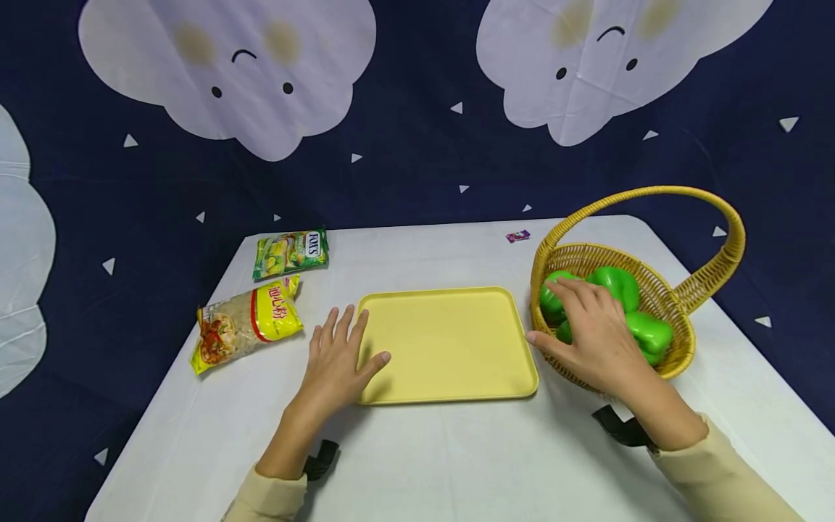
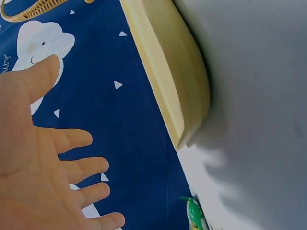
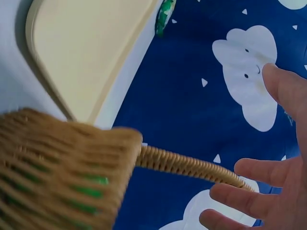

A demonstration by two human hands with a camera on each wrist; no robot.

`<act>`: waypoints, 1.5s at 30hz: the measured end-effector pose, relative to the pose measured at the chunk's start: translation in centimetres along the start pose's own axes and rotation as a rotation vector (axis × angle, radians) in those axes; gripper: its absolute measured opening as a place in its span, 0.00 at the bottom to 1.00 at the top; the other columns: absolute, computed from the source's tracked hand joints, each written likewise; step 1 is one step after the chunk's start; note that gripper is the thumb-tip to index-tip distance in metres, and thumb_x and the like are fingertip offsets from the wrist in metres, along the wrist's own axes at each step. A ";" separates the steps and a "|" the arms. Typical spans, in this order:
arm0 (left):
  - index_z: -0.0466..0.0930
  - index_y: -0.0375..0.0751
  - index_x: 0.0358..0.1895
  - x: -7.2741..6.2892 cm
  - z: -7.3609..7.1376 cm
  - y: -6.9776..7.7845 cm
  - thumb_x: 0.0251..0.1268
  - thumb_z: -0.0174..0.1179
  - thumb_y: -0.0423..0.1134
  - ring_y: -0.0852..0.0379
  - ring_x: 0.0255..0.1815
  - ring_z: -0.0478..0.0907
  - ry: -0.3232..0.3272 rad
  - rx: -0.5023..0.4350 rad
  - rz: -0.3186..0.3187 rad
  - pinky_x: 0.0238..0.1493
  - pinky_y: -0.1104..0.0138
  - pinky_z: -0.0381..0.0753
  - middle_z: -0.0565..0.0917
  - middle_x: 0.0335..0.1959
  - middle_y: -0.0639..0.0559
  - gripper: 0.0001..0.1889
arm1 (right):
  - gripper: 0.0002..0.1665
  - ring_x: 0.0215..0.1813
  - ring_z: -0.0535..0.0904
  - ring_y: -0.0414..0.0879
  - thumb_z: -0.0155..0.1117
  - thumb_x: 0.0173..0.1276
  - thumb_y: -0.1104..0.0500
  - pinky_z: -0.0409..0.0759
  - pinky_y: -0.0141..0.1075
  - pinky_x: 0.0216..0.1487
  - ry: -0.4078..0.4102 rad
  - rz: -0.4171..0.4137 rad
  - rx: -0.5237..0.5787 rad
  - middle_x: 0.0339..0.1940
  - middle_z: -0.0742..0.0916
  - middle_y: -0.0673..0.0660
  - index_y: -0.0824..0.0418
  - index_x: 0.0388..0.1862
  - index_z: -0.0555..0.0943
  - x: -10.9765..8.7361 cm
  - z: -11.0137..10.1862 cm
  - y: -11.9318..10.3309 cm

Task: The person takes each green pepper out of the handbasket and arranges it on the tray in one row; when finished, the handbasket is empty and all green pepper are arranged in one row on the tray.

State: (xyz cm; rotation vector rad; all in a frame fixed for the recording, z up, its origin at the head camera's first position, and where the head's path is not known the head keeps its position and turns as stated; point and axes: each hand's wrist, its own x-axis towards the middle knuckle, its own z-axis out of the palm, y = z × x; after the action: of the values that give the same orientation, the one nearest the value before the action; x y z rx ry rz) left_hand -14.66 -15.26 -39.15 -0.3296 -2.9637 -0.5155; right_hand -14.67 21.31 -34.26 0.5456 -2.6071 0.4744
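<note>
My left hand (image 1: 335, 366) hovers with spread fingers by the left edge of a yellow tray (image 1: 450, 348), holding nothing. The left wrist view shows this hand (image 2: 43, 163) with its palm bare and the tray's side (image 2: 177, 72) beyond it. Over a wicker basket (image 1: 681, 348) at the right, my right hand (image 1: 596, 337) reaches above several green bell peppers (image 1: 615, 286), partly covering them. In the right wrist view the fingers of that hand (image 3: 278, 167) are extended, above the basket's woven wall (image 3: 67, 163), with nothing in the palm.
A green candy bag (image 1: 291, 254) marked FOX'S lies at the back left, a clear and yellow noodle bag (image 1: 248, 322) in front of it. A small purple wrapped sweet (image 1: 518, 236) lies near the back edge. The basket's tall handle (image 1: 652, 191) arches over its opening.
</note>
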 end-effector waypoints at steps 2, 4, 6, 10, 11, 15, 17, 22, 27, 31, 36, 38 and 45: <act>0.51 0.42 0.74 0.0 0.0 -0.2 0.63 0.52 0.62 0.38 0.77 0.40 -0.005 -0.002 -0.004 0.71 0.40 0.40 0.51 0.76 0.38 0.43 | 0.44 0.63 0.64 0.64 0.71 0.54 0.43 0.60 0.61 0.59 -0.009 0.006 0.002 0.61 0.73 0.67 0.64 0.64 0.68 0.1 -0.3 0.4; 0.51 0.42 0.74 -0.1 -0.1 -0.5 0.63 0.53 0.61 0.38 0.77 0.40 -0.009 -0.006 -0.009 0.71 0.40 0.40 0.51 0.76 0.38 0.43 | 0.44 0.62 0.65 0.64 0.70 0.55 0.43 0.61 0.60 0.58 -0.020 0.013 0.003 0.61 0.74 0.67 0.63 0.64 0.68 0.3 -0.7 0.7; 0.51 0.42 0.74 -0.1 -0.1 -0.7 0.63 0.53 0.61 0.38 0.77 0.40 -0.016 -0.017 -0.015 0.71 0.40 0.40 0.51 0.76 0.39 0.42 | 0.44 0.61 0.65 0.64 0.69 0.55 0.42 0.61 0.59 0.58 -0.034 0.022 -0.002 0.61 0.74 0.66 0.63 0.65 0.67 0.5 -1.1 1.0; 0.51 0.42 0.74 -0.1 -0.2 -1.1 0.64 0.53 0.60 0.38 0.77 0.40 -0.024 -0.036 -0.024 0.71 0.40 0.42 0.51 0.76 0.39 0.42 | 0.43 0.58 0.65 0.64 0.69 0.56 0.42 0.63 0.58 0.53 -0.059 0.048 -0.003 0.61 0.75 0.66 0.61 0.65 0.67 0.9 -1.8 1.5; 0.51 0.42 0.74 -0.1 -0.2 -1.2 0.64 0.53 0.60 0.38 0.77 0.40 -0.026 -0.042 -0.025 0.70 0.40 0.43 0.51 0.76 0.39 0.42 | 0.43 0.58 0.66 0.64 0.69 0.56 0.42 0.64 0.57 0.52 -0.067 0.058 -0.002 0.61 0.75 0.65 0.61 0.65 0.67 1.0 -2.0 1.6; 0.52 0.42 0.74 -0.1 -0.2 -1.7 0.63 0.54 0.59 0.37 0.76 0.42 -0.028 -0.051 -0.023 0.69 0.38 0.47 0.52 0.75 0.38 0.41 | 0.42 0.57 0.67 0.62 0.70 0.56 0.44 0.65 0.55 0.49 -0.093 0.080 -0.003 0.60 0.76 0.66 0.62 0.65 0.68 1.4 -2.3 2.1; 0.52 0.42 0.74 -0.1 -0.2 -1.9 0.63 0.55 0.58 0.37 0.76 0.42 -0.033 -0.057 -0.022 0.68 0.38 0.48 0.52 0.75 0.39 0.41 | 0.42 0.57 0.67 0.62 0.70 0.55 0.45 0.65 0.55 0.49 -0.103 0.085 0.001 0.60 0.76 0.66 0.62 0.64 0.68 1.6 -2.4 2.5; 0.54 0.42 0.73 0.0 -0.1 -2.4 0.63 0.56 0.57 0.37 0.76 0.44 -0.047 -0.070 -0.024 0.68 0.37 0.51 0.54 0.75 0.39 0.40 | 0.40 0.58 0.67 0.64 0.71 0.55 0.47 0.63 0.56 0.57 -0.118 0.058 0.012 0.59 0.77 0.67 0.64 0.63 0.70 2.1 -2.7 3.4; 0.56 0.41 0.73 0.1 -0.2 -3.0 0.63 0.57 0.55 0.37 0.74 0.48 -0.065 -0.080 -0.016 0.67 0.36 0.51 0.57 0.74 0.38 0.39 | 0.39 0.60 0.66 0.65 0.70 0.57 0.46 0.62 0.57 0.59 -0.157 0.055 0.027 0.59 0.76 0.68 0.64 0.62 0.70 2.8 -3.1 4.1; 0.57 0.40 0.72 0.1 -0.3 -3.3 0.63 0.57 0.55 0.36 0.74 0.49 -0.080 -0.092 -0.004 0.67 0.36 0.50 0.59 0.73 0.38 0.39 | 0.42 0.62 0.65 0.66 0.68 0.58 0.44 0.61 0.59 0.60 -0.218 0.085 0.039 0.61 0.75 0.68 0.65 0.64 0.67 3.4 -3.2 4.7; 0.57 0.39 0.72 0.2 -0.3 -3.8 0.62 0.58 0.55 0.36 0.74 0.49 -0.099 -0.114 0.018 0.68 0.36 0.50 0.59 0.73 0.39 0.39 | 0.44 0.63 0.63 0.69 0.67 0.59 0.43 0.60 0.62 0.60 -0.255 0.069 0.051 0.62 0.74 0.70 0.66 0.65 0.66 3.9 -3.2 5.5; 0.57 0.39 0.72 0.3 -0.4 -4.0 0.62 0.58 0.54 0.36 0.74 0.49 -0.106 -0.123 0.027 0.68 0.36 0.49 0.59 0.73 0.39 0.39 | 0.43 0.63 0.63 0.69 0.67 0.59 0.43 0.60 0.62 0.61 -0.264 0.060 0.060 0.62 0.74 0.70 0.66 0.65 0.66 4.2 -3.2 5.8; 0.58 0.40 0.72 0.4 -0.3 -4.6 0.62 0.59 0.53 0.36 0.74 0.49 -0.118 -0.141 0.045 0.68 0.36 0.48 0.59 0.73 0.40 0.38 | 0.42 0.65 0.64 0.66 0.67 0.59 0.43 0.61 0.59 0.62 -0.297 0.081 0.104 0.64 0.73 0.67 0.63 0.66 0.67 5.1 -3.0 6.5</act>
State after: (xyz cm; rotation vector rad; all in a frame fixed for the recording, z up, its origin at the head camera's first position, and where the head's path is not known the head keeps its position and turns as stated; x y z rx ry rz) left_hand -16.12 -19.50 -40.24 -0.4540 -3.0310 -0.7252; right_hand -20.74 26.64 -30.80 0.5855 -2.9087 0.5986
